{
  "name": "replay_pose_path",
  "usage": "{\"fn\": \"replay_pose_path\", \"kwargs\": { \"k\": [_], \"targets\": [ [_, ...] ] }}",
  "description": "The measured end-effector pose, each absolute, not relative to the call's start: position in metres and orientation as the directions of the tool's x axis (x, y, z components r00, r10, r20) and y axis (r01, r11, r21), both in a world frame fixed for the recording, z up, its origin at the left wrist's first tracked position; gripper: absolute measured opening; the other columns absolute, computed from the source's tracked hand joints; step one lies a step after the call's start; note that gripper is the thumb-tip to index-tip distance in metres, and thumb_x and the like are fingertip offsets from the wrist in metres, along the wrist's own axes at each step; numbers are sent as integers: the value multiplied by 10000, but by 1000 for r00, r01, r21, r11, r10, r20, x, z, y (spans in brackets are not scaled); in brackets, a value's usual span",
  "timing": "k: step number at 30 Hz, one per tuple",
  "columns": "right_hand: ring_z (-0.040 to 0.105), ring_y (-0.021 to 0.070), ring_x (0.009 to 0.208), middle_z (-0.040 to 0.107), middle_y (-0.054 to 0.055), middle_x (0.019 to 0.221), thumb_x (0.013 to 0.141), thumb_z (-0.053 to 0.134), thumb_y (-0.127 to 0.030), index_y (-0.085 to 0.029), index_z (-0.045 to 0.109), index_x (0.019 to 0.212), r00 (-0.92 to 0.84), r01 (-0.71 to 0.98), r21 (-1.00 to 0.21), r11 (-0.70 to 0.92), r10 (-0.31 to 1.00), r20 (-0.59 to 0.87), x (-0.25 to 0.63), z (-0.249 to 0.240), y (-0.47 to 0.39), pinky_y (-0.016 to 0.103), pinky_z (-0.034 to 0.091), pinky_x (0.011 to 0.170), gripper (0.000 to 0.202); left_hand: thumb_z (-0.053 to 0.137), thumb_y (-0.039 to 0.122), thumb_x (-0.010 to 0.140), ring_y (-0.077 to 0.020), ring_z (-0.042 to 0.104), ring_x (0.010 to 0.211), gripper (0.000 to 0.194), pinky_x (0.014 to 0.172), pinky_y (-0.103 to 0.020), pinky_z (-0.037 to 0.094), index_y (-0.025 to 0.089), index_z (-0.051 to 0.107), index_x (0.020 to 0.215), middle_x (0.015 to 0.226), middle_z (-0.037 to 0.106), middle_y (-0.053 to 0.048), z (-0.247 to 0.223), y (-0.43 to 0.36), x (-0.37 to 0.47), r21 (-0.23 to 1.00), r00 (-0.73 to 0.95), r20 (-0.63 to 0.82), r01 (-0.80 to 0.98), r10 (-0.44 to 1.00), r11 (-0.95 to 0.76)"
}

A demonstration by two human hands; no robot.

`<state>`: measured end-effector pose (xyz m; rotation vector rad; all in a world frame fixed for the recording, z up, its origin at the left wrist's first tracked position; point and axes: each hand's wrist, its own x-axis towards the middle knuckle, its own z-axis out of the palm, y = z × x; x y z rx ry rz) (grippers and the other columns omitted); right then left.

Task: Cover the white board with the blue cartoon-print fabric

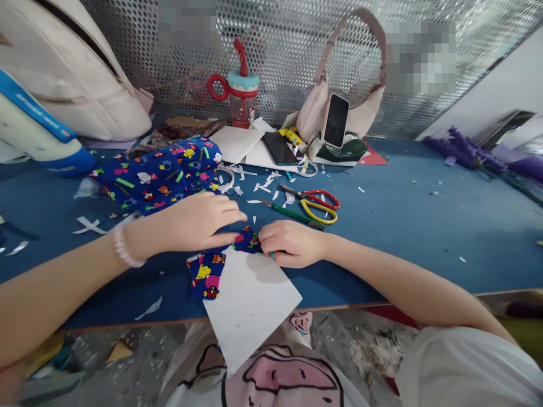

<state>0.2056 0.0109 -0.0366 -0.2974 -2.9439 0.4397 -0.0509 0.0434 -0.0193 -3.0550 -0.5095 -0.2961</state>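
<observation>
Over the near edge of the tabletop [394, 215], a white card [254, 299] juts nearward of curled right fingers [274, 234], grip hidden. Left fingers [229, 216] spread loosely.

white square board [254, 305], smooth matt paper-like; blue cartoon-print cloth strip [207, 274], matt; blue table [390, 198], matt; silver perforated panel [280, 34], shiny metal.

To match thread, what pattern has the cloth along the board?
Blue cloth, multicoloured cartoon print; head view.
</observation>
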Motion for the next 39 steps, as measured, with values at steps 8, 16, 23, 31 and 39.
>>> {"fn": "replay_pose_path", "kwargs": {
  "k": [8, 16, 23, 31, 39],
  "targets": [
    [434, 179, 707, 482, 39, 703, 896, 314, -162, -216, 424, 698, -967, 192, -334, 923, 237, 98, 205, -35, 11, 299, 369, 691, 233, 832, 652, 568, -433, 277, 1432, 1227, 1107, -522, 353, 324, 181, 1555, 1585, 304, -154, -25, 19, -99, 154, 939, -7, 341, 344, -927],
    [477, 168, 739, 531, 51, 792, 853, 354, -111, -204, 476, 767, -853, 277, -532, 800, 460, 247, 208, -37, 8, 306, 403, 696, 176, 693, 614, 790, -309, 407, 1375, 887, 1150, -396, 289, 317, 292, 1522, 1486, 481, -84, -29, 40, -100, 294, 887, 5, 439, 461, -849],
    [522, 180, 805, 539, 60, 865, 823, 415, -116, -196, 500, 849, -555, 548, -571, 611, 776, 298, 206, -45, 12, 329, 437, 748, 119, 602, 520, 900, -221, 591, 1119, 677, 1021, -344, 386, 259, 369, 1480, 1151, 693, -51, -32, 45, -93, 476, 780, 21, 543, 626, -692],
    [559, 209, 891, 547, 98, 998, 802, 501, -145, -175, 542, 995, -532, 669, -478, 569, 816, 226, 209, -46, 16, 370, 469, 814, 200, 542, 580, 919, -213, 612, 1058, 558, 1004, -341, 374, 253, 512, 1369, 1107, 697, -41, -34, 40, -84, 478, 803, 50, 503, 594, -720],
    [605, 196, 984, 607, 51, 1044, 727, 532, -120, -229, 530, 1048, -353, 394, -882, 259, 928, 115, 210, -47, 21, 347, 508, 777, 339, 504, 597, 933, -217, 628, 1037, 542, 957, -341, 387, 277, 515, 1370, 1098, 706, -46, -39, 42, -85, 384, 838, 108, 461, 534, -800]
  ]
}}
